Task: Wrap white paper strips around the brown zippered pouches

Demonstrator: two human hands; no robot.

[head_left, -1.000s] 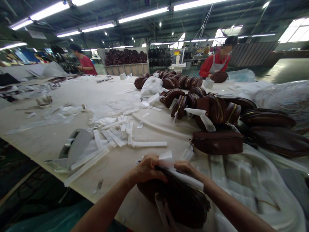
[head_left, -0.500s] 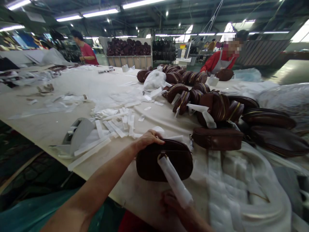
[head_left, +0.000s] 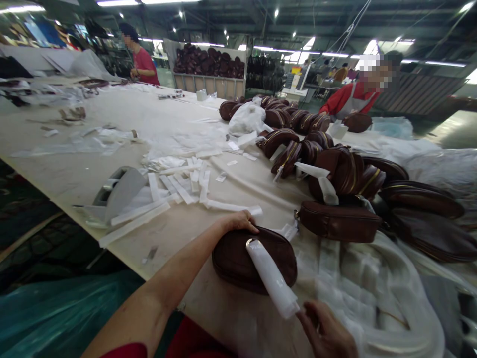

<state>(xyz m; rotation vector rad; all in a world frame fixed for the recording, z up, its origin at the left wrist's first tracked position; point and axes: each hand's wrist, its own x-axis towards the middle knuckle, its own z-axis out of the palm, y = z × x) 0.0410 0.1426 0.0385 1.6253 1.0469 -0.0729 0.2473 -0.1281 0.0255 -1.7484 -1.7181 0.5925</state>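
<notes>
The left hand point(head_left: 241, 222) is clamped on the upper edge of a dark brown bag point(head_left: 231, 262), fingers bent over its rim; from where I stand, that hand is the nearer of the two to the body of the bag. The bag lies just below and to the right of it on the desk point(head_left: 270, 193), its long axis running roughly sideways, dipping a little towards the right. From a metal ring on its face a white-wrapped strap point(head_left: 271, 282) slants down and away, its far end pointing straight at the right hand point(head_left: 328, 329). So the strap belongs to the right hand's side: those curled fingers sit right at its loose end, though I cannot tell whether they pinch it or only come near. Beyond the left hand are scattered white strips point(head_left: 181, 188), with a grey tape dispenser point(head_left: 124, 194) farther to its left. Above the right hand, well clear of its fingers, another brown bag point(head_left: 339, 220) lies in front of a heap of similar ones.
</notes>
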